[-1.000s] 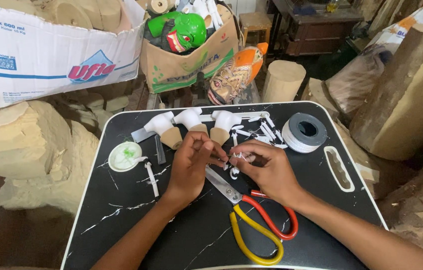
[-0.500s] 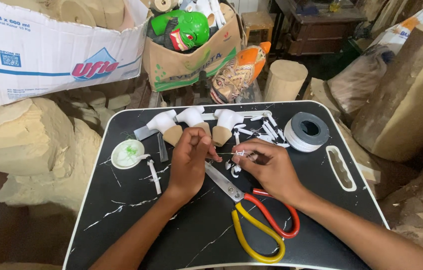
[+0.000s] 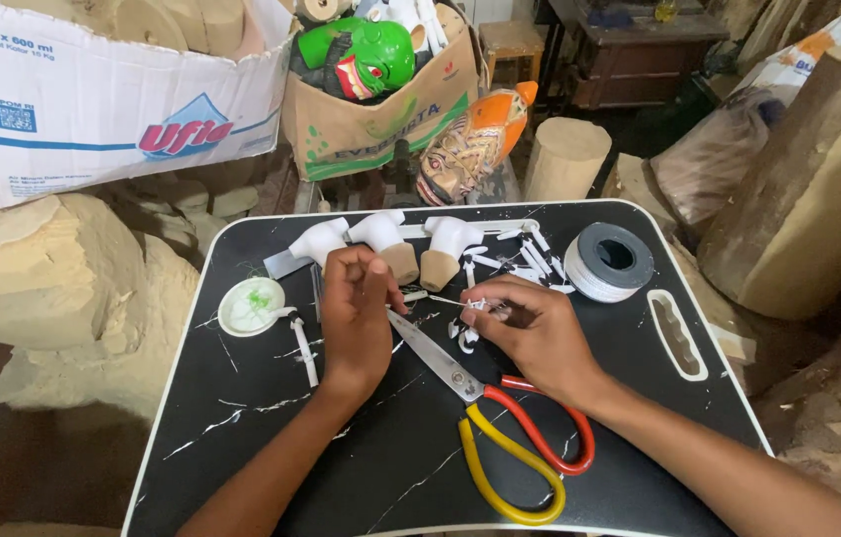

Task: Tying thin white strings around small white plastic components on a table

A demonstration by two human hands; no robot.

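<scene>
Two hands meet over the middle of the black tray (image 3: 241,477), and between them runs a thin white sliver (image 3: 440,299), almost too fine to make out. Your left hand (image 3: 359,320) is curled with fingertips pinched near the sliver's left end, just in front of the white-painted wooden pieces (image 3: 387,242); whether it truly grips the sliver or a small bit beside it, I cannot tell. Your right hand (image 3: 532,333) is closed narrowly, thumb and forefinger pressed on the right end among the small white chips (image 3: 468,323).

Judging by its thinness, the sliver is very light, somewhat springy and easy to snap, so hold it near the ends with fingertip pads only, as you do, and do not bend it between the grips. Its long axis lies nearly level across the tray, from your left pinch to your right, tilting slightly toward you on the right. Scissors (image 3: 500,408) lie open just below both grips, blade tip pointing up toward your left hand.
</scene>
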